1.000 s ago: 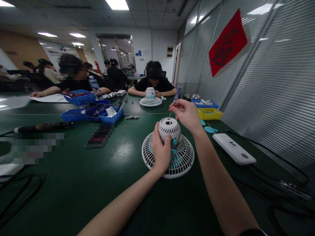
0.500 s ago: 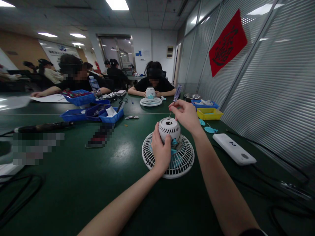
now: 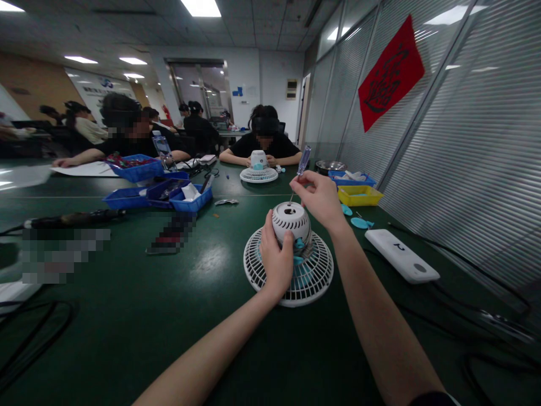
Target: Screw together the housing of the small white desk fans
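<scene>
A small white fan lies face down on the green table, its round grille [image 3: 313, 279] flat and its white motor housing [image 3: 291, 221] pointing up. My left hand [image 3: 276, 259] is wrapped round the left side of the housing. My right hand [image 3: 323, 197] pinches a small screwdriver [image 3: 301, 167] with a clear bluish handle. Its thin shaft slants down to the top of the housing. Blue fan blades [image 3: 299, 246] show between grille and housing.
A white flat device [image 3: 401, 256] with a cable lies right of the fan. Yellow tray [image 3: 360, 195] and blue trays [image 3: 169, 194] stand further back. Black cables run along the left and right edges. A person across the table holds another fan [image 3: 258, 169].
My right hand has turned slightly on the screwdriver handle, fingers shifting a little. The left hand and the fan have stayed in place.
</scene>
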`<state>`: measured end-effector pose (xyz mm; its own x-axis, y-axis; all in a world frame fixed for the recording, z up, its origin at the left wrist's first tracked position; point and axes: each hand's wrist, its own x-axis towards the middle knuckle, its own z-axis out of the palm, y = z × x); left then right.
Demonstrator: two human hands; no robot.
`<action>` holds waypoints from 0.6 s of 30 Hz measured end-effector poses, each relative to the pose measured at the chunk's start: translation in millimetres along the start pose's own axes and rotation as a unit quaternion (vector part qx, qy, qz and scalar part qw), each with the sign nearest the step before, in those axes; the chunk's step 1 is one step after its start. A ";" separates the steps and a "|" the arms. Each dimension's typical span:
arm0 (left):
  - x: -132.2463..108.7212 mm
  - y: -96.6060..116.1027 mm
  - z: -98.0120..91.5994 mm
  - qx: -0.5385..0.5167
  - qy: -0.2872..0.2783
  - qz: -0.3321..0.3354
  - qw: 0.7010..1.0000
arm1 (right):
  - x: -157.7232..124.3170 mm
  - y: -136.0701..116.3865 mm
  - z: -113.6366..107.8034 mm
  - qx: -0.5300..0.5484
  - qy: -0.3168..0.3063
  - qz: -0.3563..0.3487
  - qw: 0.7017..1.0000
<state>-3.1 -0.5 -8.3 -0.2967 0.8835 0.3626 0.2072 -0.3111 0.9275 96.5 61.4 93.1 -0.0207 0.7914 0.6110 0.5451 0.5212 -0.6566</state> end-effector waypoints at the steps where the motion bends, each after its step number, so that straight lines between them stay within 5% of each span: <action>1: 0.0 0.2 0.1 0.000 -0.001 -0.001 1.000 | 0.0 0.3 0.2 0.000 0.001 -0.001 1.000; 18: -0.3 0.5 -0.7 -0.002 -0.004 -0.003 1.000 | -0.4 -1.7 0.0 0.032 0.003 0.013 0.999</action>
<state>-3.5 -1.2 -7.9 -0.2896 0.8883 0.3563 0.2015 -0.3073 0.9300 95.6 60.2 93.9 -0.0017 0.8033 0.5956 0.4899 0.5199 -0.6998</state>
